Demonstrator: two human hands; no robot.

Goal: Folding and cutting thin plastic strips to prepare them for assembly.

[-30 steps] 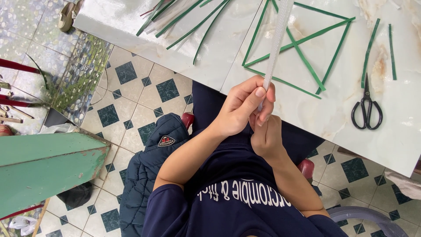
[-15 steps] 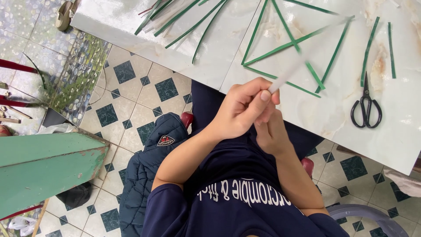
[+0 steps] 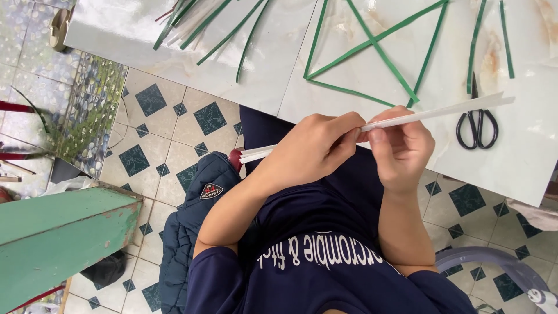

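Both hands grip a long white strip (image 3: 442,112) that lies almost level over my lap and the table's near edge. My left hand (image 3: 311,145) pinches it near the middle, and the strip's short end pokes out past that wrist. My right hand (image 3: 401,145) pinches it right beside, thumb on top. The strip's long end reaches right, over the black scissors (image 3: 478,122) on the white marble table (image 3: 279,64). Green strips (image 3: 378,52) lie crossed in a triangle shape on the table beyond the hands.
A loose bunch of green and pale strips (image 3: 197,23) lies at the table's far left. A dark blue jacket (image 3: 197,215) sits on the tiled floor beside my left arm. A green bench (image 3: 58,238) stands at left, a chair rim (image 3: 494,261) at lower right.
The white strip has swung from nearly upright to almost level, pointing right. My hands have shifted grip along it and moved slightly apart.
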